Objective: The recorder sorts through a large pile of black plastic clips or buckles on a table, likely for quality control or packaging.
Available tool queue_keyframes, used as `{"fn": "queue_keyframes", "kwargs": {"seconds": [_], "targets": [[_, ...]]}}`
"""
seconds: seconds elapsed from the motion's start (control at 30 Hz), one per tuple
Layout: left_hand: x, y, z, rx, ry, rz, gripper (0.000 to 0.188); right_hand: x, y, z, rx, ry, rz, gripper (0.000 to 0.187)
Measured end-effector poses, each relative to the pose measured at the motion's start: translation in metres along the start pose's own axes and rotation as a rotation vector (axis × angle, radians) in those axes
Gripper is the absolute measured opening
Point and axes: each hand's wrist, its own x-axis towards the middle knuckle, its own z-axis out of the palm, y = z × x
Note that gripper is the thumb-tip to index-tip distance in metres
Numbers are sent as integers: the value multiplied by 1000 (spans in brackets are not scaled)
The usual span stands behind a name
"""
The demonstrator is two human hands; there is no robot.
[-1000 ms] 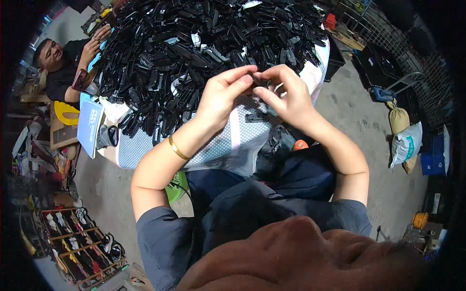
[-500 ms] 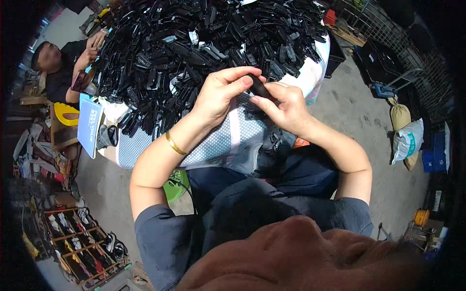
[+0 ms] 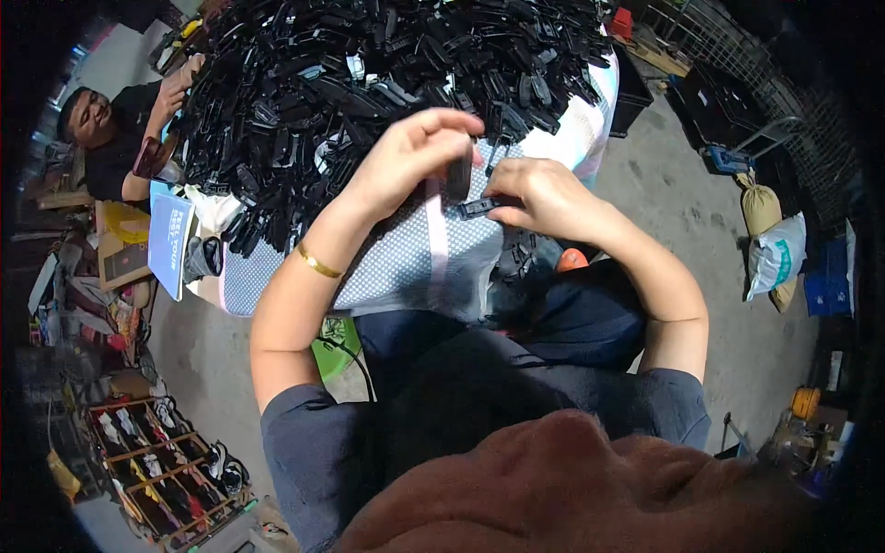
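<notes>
A great heap of long black plastic parts (image 3: 304, 120) covers the table in front of me. My left hand (image 3: 410, 161) is closed, thumb against fingers, at the near edge of the heap. From its fingertips hangs a dark elongated plastic part (image 3: 458, 177), smeared by motion. Just to the right, my right hand (image 3: 546, 195) pinches a small black plastic part (image 3: 477, 208) between thumb and fingers. That part points left, low over the dotted grey-white cloth (image 3: 396, 276). The two held parts are close together; whether they touch I cannot tell.
Across the heap at the left, a co-worker (image 3: 97, 120) has hands at the pile's edge. A blue booklet (image 3: 171, 241) stands at the table's left corner. Several small black parts (image 3: 516, 261) lie near my lap. Sacks (image 3: 774, 258) rest on the floor at right.
My hands have come apart from around one dark part. The left has shifted slightly left and up; the right now holds a separate black part lower down.
</notes>
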Motion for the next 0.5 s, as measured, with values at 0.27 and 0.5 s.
{"fn": "queue_keyframes", "kwargs": {"seconds": [0.27, 0.5], "targets": [[-27, 0, 45, 770, -155, -99, 38, -15, 13, -15, 141, 282, 83, 25], [-5, -25, 36, 782, 140, 456, 35, -13, 7, -10, 134, 368, -149, 27]]}}
